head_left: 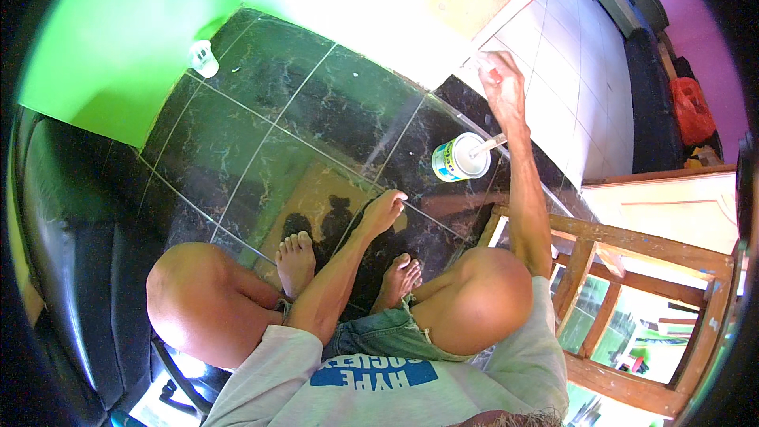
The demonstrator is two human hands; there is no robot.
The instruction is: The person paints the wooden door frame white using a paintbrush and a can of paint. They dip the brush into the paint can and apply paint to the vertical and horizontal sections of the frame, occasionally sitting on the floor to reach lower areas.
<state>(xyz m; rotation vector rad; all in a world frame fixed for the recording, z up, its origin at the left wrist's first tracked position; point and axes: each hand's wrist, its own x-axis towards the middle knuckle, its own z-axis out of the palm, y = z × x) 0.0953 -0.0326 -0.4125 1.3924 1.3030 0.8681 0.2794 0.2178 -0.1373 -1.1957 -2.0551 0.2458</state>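
My right hand is raised beside the bright lower wall, near the edge of the doorway. Its fingers are curled together with a small reddish patch among them; what they hold, if anything, I cannot make out. Below that forearm a paint can with a white, blue and green label stands open on the dark tiles. A pale flat stick or brush handle leans out of the can, its lower end hidden inside. Over the floor between my knees hangs my left hand, loosely closed, with nothing seen in it.
A clear plastic cup stands by the green wall. On my right is a wooden frame with glass panes. Beyond the doorway lie white tiles and a red plastic bag. A black padded seat is on my left.
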